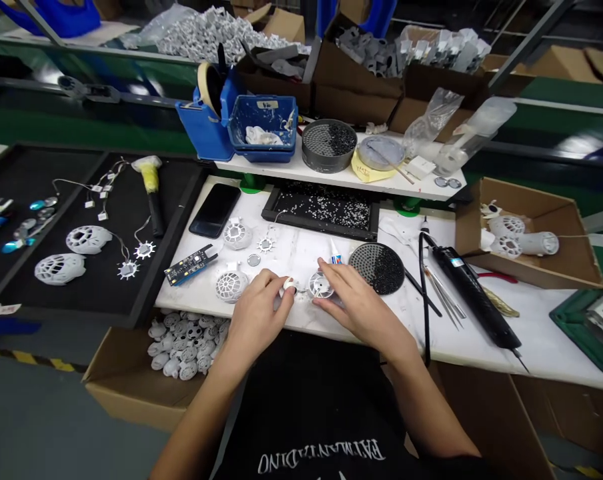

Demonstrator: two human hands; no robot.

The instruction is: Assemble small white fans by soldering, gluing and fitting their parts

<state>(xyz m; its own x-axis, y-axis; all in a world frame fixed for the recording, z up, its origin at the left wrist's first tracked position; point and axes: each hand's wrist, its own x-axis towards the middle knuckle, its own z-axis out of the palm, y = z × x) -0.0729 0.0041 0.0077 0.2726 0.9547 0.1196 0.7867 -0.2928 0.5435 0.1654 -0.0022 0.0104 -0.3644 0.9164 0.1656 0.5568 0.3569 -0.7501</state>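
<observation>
Between the fingertips of my left hand point(258, 308) is a small white rounded piece point(288, 285), pinched over the white bench. Thumb and fingers of my right hand point(364, 303) close round the side of a white openwork shell point(320, 285), its round face turned up. The two pieces are close together; whether a wire joins them I cannot tell. Just left of my left hand sits a white lattice dome point(231, 285), and another white shell point(237, 233) lies behind it. A glue tube point(335, 252) lies behind my right hand.
A round dish of black bits point(376, 268), tweezers point(444, 297) and a black electric screwdriver point(474, 297) lie to the right. A phone point(215, 211) and circuit board point(190, 265) lie left. Shelf above holds a blue bin point(263, 127). Cartons stand right point(546, 267) and below left point(116, 373).
</observation>
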